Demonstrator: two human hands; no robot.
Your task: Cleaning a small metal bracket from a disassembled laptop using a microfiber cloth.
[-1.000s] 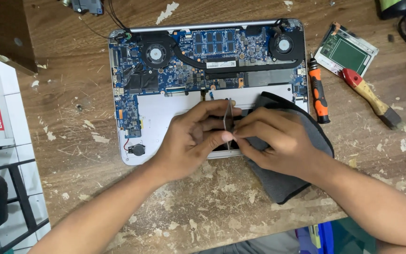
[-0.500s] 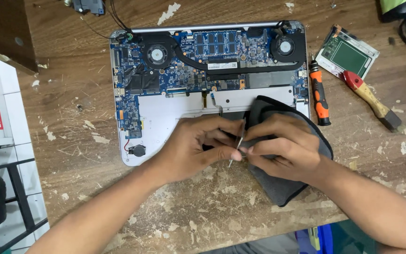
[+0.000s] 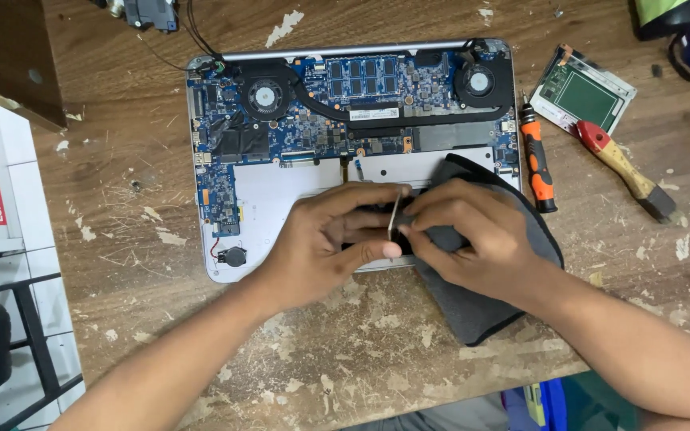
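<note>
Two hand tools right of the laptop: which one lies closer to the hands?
The orange-and-black screwdriver, lying right beside the laptop's edge near the right hand. The red-and-wood-handled tool lies farther right, beyond it.

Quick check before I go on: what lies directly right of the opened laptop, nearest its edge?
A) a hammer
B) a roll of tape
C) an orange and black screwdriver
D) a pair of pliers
C: the orange and black screwdriver lies lengthwise just beside the right edge of the opened laptop, with a wooden-handled tool farther out.
</note>
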